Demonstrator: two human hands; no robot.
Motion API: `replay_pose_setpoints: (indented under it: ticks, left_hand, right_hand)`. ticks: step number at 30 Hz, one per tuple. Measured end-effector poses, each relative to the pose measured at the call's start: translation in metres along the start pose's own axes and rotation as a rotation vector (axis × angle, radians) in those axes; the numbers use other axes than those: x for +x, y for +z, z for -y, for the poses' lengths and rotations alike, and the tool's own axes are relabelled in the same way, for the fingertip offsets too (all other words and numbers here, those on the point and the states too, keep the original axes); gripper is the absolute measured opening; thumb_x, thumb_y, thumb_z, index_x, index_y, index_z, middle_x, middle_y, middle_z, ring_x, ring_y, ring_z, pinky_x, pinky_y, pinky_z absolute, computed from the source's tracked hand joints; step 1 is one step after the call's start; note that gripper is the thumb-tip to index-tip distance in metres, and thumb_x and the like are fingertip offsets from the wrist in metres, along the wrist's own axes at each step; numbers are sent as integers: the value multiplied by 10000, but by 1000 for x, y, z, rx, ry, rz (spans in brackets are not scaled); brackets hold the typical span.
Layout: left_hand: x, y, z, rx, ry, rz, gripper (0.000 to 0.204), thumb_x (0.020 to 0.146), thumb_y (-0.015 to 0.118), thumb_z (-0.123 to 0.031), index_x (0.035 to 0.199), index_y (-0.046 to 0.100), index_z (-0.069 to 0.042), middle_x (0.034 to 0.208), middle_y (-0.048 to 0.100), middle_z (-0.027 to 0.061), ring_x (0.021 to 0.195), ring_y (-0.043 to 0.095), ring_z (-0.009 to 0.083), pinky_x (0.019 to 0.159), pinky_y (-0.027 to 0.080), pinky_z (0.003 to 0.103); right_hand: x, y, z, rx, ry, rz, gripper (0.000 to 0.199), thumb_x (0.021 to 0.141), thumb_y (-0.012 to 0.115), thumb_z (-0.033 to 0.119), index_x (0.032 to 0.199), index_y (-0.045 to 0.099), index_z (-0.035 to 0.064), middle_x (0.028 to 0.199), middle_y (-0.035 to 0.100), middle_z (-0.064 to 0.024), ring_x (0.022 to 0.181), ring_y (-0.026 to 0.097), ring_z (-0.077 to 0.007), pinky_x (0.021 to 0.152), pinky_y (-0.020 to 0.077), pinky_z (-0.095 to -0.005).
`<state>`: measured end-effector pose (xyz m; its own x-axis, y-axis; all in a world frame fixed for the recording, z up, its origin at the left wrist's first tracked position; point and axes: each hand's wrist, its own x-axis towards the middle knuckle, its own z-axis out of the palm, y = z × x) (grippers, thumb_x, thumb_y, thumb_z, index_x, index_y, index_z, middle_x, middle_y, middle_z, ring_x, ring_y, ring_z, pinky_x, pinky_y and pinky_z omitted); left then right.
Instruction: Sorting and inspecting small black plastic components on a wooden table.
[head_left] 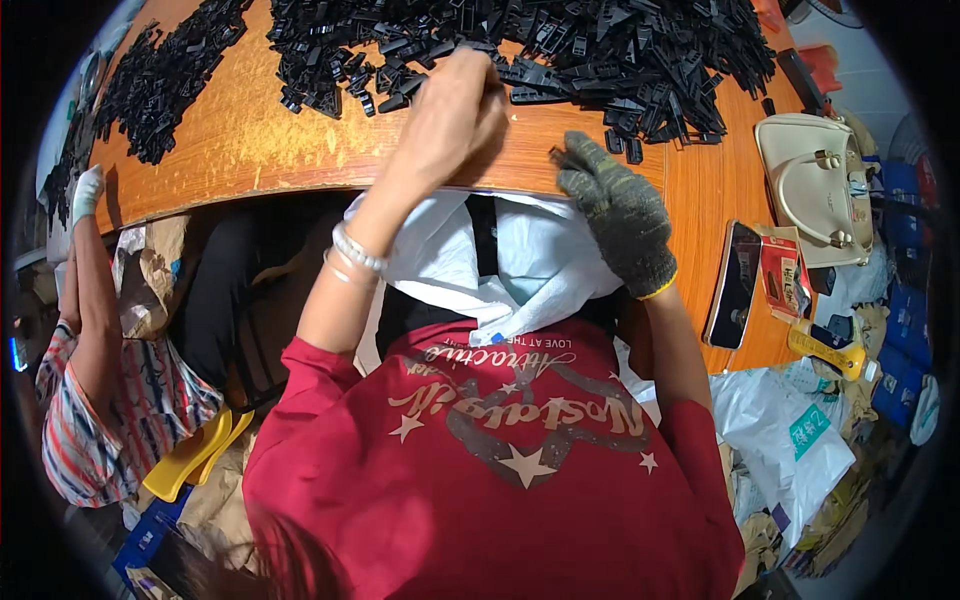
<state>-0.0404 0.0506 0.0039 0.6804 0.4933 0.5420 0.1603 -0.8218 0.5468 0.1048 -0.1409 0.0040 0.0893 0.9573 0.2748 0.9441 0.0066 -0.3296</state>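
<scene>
My left hand [455, 118], bare with a pale bead bracelet on the wrist, is at the near edge of a big pile of small black plastic pieces [610, 60]. Its fingers curl down toward the table, and the back of the hand hides what they grip. On my right hand [622, 215] is a dark grey knitted glove with a yellow cuff. That hand hovers over the table's front edge, fingers bent together, with a small dark bit showing at the tips. Two loose black pieces [625, 147] lie just beyond it. White cloth or plastic [435, 245] covers my lap below the edge.
The wooden table [270, 160] bears another black heap [165, 80] at the left, where another person's gloved hand [88, 192] rests. To the right are a phone [733, 285], a red packet [785, 272], a cream handbag [800, 180] and a yellow-handled tool [828, 345]. Plastic bags [780, 430] lie lower right.
</scene>
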Motion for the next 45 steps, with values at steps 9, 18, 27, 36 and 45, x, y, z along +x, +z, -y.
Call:
replay_pose_setpoints:
  ticks: [9,18,27,36,45]
  left_hand:
    - [-31,9,-22,-355,-317,235,185,756,723,-58,872,620,41,821,580,114,685,608,235,643,478,339]
    - [-35,9,-21,-321,-262,240,183,770,700,-78,895,629,35,841,582,120,739,613,282,666,473,368]
    - [-37,10,-17,-417,-143,164,156,753,653,10,902,616,41,857,586,155,777,603,349,684,477,393]
    - [-37,15,-19,-401,-207,118,131,781,662,-36,872,595,32,811,556,136,720,589,302,651,470,361]
    - [-43,-12,-21,-1387,-663,274,208,929,590,-94,1070,599,58,858,687,166,804,695,209,709,570,266]
  right_hand:
    - [12,-7,-23,87,-239,32,255,766,644,106,1016,690,107,1179,622,-103,1011,619,-287,840,510,-372]
    - [45,-30,-5,-60,-172,206,218,810,632,170,1006,682,87,1021,674,-92,878,634,-292,756,501,-380]
    - [65,-25,11,-151,-141,423,212,863,612,291,911,598,85,811,596,-118,762,609,-287,624,462,-409]
    - [65,-19,2,-291,-238,323,301,854,625,373,893,625,75,804,639,-99,705,635,-267,568,494,-367]
    - [15,-45,25,803,684,140,335,855,600,-1,1190,598,18,1042,672,-77,897,651,-148,691,528,-254]
